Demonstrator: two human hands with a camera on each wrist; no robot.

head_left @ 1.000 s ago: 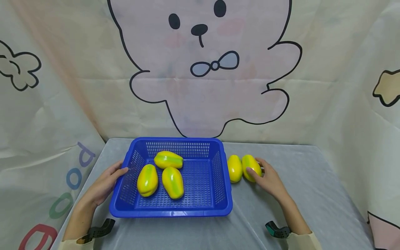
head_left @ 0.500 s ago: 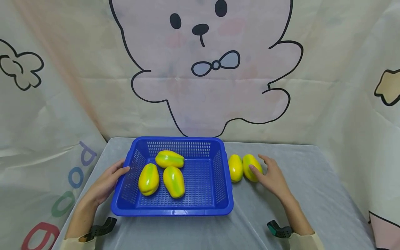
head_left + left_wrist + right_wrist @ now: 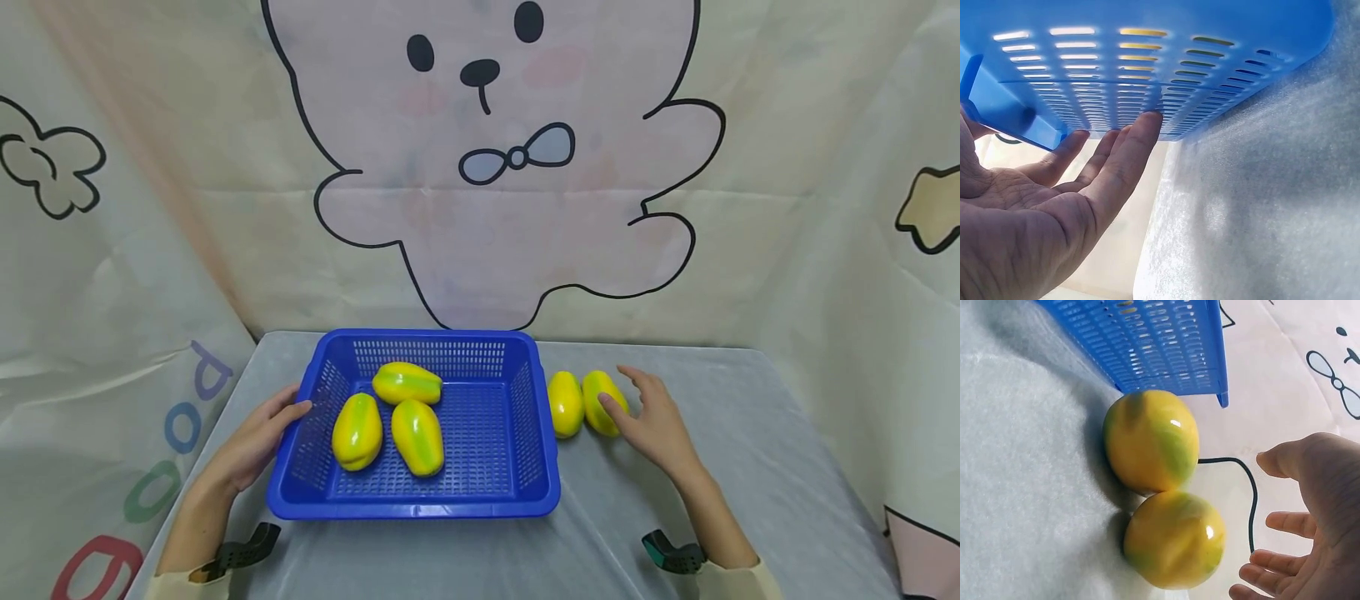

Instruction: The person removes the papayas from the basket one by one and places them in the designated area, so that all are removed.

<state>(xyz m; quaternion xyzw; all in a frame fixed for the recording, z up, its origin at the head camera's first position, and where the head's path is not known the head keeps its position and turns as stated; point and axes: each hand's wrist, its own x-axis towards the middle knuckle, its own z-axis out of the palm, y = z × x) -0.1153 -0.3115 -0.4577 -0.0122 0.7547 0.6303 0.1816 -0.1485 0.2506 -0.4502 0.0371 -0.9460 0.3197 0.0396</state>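
A blue plastic basket [image 3: 480, 442] stands on the table with three yellow-green papayas [image 3: 416, 437] inside. My left hand [image 3: 258, 437] grips its left rim, thumb over the edge; in the left wrist view the fingers [image 3: 1129, 156] lie against the slotted outer wall. Two more papayas sit side by side just right of the basket: the inner papaya [image 3: 566, 404] is close against the basket wall, the outer papaya [image 3: 600, 400] touches it. Over the outer one, my right hand [image 3: 656, 425] is held with fingers spread; the right wrist view shows the hand [image 3: 1316, 531] apart from both fruits.
A grey cloth [image 3: 750, 467] covers the table. Behind it hangs a fabric backdrop [image 3: 787, 275] printed with a cartoon bear, and more printed fabric lines both sides. Dark wrist-worn devices [image 3: 247, 546] show at both forearms.
My right hand has let go of the outer papaya, its fingers lifting away to the right. The papayas and the basket hold their places, and the left hand keeps its grip.
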